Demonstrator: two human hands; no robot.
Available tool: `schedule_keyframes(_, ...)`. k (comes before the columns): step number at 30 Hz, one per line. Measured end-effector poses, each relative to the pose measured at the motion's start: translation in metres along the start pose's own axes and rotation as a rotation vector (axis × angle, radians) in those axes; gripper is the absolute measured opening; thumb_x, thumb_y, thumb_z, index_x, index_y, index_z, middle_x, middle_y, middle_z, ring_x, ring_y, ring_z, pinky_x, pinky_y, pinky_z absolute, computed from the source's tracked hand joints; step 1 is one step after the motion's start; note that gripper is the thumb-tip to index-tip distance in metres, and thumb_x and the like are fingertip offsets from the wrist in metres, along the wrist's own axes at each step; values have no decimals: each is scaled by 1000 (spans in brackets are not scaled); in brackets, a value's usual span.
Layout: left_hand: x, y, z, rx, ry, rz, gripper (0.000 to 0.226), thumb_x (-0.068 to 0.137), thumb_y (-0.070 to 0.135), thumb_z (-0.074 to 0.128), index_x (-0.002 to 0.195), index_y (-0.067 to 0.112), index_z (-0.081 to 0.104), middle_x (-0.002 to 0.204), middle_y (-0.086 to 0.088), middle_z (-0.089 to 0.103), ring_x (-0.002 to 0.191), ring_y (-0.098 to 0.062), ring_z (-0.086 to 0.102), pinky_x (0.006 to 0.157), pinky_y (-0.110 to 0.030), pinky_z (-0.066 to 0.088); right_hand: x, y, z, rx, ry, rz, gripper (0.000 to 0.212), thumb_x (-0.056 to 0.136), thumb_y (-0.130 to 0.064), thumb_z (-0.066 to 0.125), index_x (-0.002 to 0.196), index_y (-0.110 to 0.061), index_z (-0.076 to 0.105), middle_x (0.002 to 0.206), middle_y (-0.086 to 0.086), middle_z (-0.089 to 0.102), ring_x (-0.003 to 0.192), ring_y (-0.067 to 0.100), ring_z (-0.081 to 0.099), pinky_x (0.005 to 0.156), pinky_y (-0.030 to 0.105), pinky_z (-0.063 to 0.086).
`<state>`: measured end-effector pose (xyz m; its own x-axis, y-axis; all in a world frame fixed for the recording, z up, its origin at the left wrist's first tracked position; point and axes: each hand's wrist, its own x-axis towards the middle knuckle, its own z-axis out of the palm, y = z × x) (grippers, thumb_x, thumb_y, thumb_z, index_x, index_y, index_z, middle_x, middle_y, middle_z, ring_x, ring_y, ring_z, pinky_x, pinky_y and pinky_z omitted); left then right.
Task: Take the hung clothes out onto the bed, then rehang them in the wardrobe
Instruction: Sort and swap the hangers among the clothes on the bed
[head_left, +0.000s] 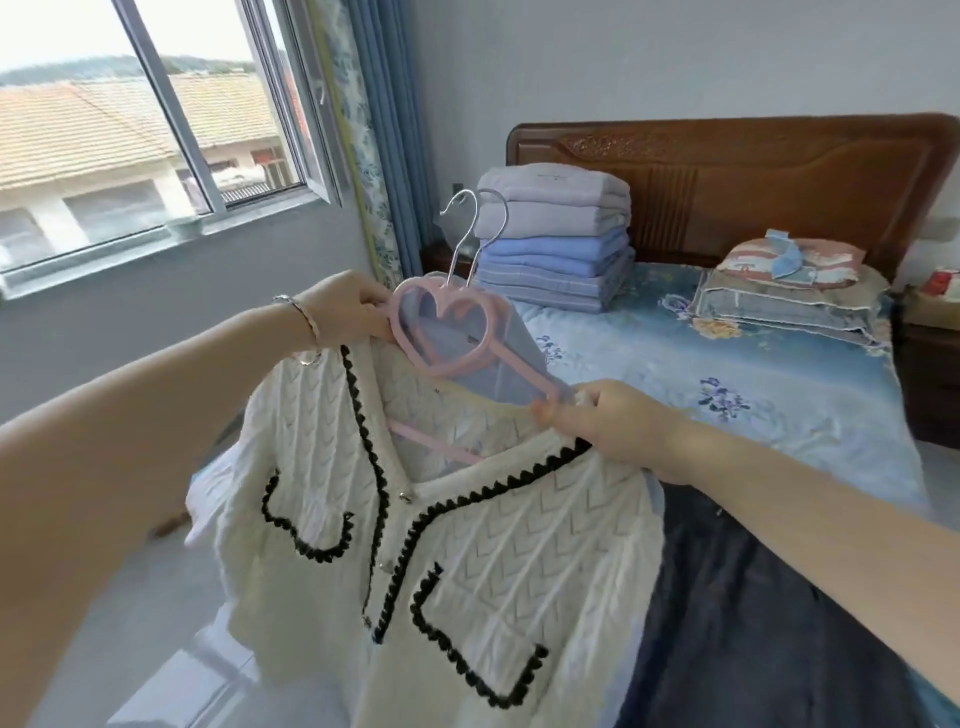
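Two pink heart-shaped hangers (457, 371) with metal hooks are held together over the near side of the bed (779, 374). The left grip (348, 312) pinches their left end and the right grip (608, 421) is curled round their right arm. A white knit cardigan (493, 545) with black trim hangs from them, with a pale blue garment (493, 338) behind it. A dark garment (753, 597) lies on the bed beneath.

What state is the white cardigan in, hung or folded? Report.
Hung: white cardigan drapes from a pink hanger, neckline spread over it.
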<state>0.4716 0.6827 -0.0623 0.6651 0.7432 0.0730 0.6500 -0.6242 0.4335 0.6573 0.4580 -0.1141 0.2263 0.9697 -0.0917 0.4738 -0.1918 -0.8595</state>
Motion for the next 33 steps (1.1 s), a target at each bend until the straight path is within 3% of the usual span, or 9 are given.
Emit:
schedule_keyframes(6, 72, -60, 94, 248, 67, -42, 33, 79, 45, 54, 60, 22, 42, 71, 2, 50, 80, -25, 46, 72, -31, 36, 88, 82, 26, -143, 134, 36, 43, 92, -37, 53, 60, -19, 32, 54, -7, 29, 45, 5, 28, 51, 25, 21)
schedule_keyframes(10, 141, -109, 176, 358, 77, -6, 14, 84, 25, 62, 91, 14, 67, 115, -4, 53, 112, -27, 40, 91, -34, 25, 163, 148, 46, -257, 166, 195, 32, 93, -40, 50, 69, -19, 45, 65, -5, 44, 66, 15, 45, 60, 30, 30)
schedule_keyframes(13, 193, -145, 244, 301, -21, -78, 13, 85, 17, 61, 95, 10, 66, 115, -10, 47, 102, -31, 52, 82, -37, 39, 219, 206, 68, -395, 197, 297, 40, 94, -42, 47, 62, -26, 30, 73, -3, 40, 82, 22, 48, 65, 31, 28)
schedule_keyframes(16, 248, -167, 315, 235, -148, -127, 12, 87, 15, 58, 97, 10, 63, 120, -11, 46, 92, -34, 60, 65, -33, 38, 271, 266, 82, -531, 224, 453, 26, 93, -44, 47, 81, -23, 56, 95, 6, 49, 103, 29, 47, 76, 35, 34)
schedule_keyframes(18, 271, -171, 348, 233, -190, -166, 14, 89, 15, 56, 100, 10, 62, 124, -10, 46, 95, -34, 60, 64, -33, 34, 291, 296, 86, -653, 257, 540, 27, 87, -40, 60, 93, -14, 67, 98, 11, 52, 97, 33, 49, 78, 38, 38)
schedule_keyframes(21, 320, -177, 409, 214, -245, -206, 21, 90, 17, 54, 110, 10, 60, 128, -11, 45, 102, -35, 58, 70, -35, 33, 335, 352, 86, -768, 291, 572, 24, 66, -32, 83, 70, -13, 69, 78, 13, 54, 66, 33, 56, 54, 33, 39)
schedule_keyframes(25, 375, -190, 488, 122, -294, -244, 28, 92, 21, 53, 114, 6, 62, 127, -13, 47, 104, -32, 56, 73, -33, 33, 384, 427, 78, -701, 285, 722, 29, 97, -37, 43, 107, -13, 58, 114, 11, 45, 83, 31, 54, 63, 30, 34)
schedule_keyframes(29, 394, -219, 558, -16, -376, -224, 29, 95, 12, 47, 121, 5, 58, 128, -19, 46, 113, -33, 51, 86, -33, 35, 413, 487, 82, -330, 345, 806, 33, 96, -30, 47, 124, -13, 52, 123, 13, 44, 100, 32, 55, 82, 35, 45)
schedule_keyframes(33, 374, -217, 599, -13, -536, -146, 55, 90, -5, 39, 140, 18, 38, 153, -6, 11, 127, -28, 43, 99, -39, 42, 384, 513, 95, -213, 233, 782, 33, 95, -18, 48, 126, -8, 51, 123, 13, 45, 106, 27, 54, 90, 27, 39)
